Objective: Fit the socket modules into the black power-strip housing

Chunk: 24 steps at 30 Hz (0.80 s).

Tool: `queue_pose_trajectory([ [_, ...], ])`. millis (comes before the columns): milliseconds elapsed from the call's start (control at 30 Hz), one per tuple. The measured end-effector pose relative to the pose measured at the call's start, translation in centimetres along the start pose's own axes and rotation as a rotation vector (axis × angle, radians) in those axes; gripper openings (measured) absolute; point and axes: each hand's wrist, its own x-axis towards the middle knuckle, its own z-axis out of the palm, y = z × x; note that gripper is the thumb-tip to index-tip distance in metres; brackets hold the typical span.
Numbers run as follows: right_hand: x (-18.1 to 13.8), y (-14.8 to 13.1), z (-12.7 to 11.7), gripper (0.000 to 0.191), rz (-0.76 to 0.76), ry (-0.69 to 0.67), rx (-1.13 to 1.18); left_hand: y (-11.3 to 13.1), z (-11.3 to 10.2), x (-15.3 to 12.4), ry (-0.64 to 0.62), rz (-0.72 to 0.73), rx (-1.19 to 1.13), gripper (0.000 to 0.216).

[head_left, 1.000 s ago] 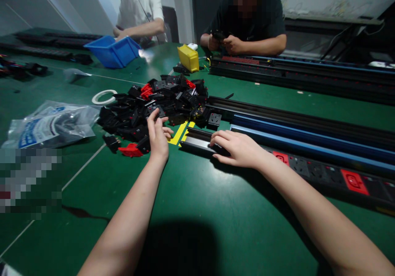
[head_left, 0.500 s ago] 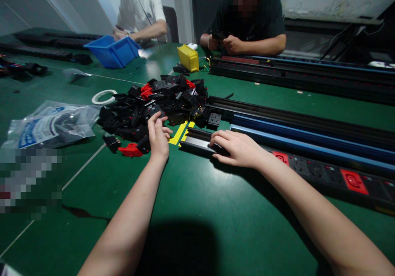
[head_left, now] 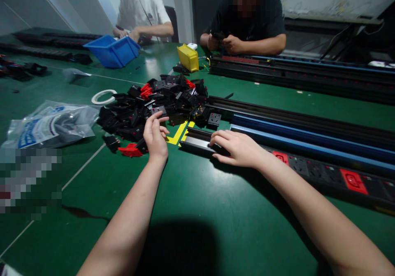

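Left hand is placed at the near edge of the pile of black and red socket modules, fingers curled onto a black module at the pile's front. Whether that module is actually gripped cannot be told; fingers are only loosely bent. A red module lies just left of the wrist, touching the pile's edge.

Right hand is laid palm-down on the left end of the nearest black strip housing, fingers spread flat, nothing pinched. Further right along that housing, red switches and black sockets are already seated. Blue and black rails run parallel just behind it, close together.

Yellow tape mark is seen between pile and housing end; that gap is narrow. Bare green table is open in front of both forearms. Plastic bag lies left of the pile, a white tape ring behind it. Blue bin and yellow bin sit well back, near two other people's hands.
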Motion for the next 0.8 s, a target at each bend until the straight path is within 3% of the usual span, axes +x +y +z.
queue_pose_trajectory([
  [800, 0.0, -0.1, 0.0, 0.028, -0.001, 0.002, 0.003, -1.2, -0.2, 0.3, -0.118, -0.149, 0.108, 0.044],
])
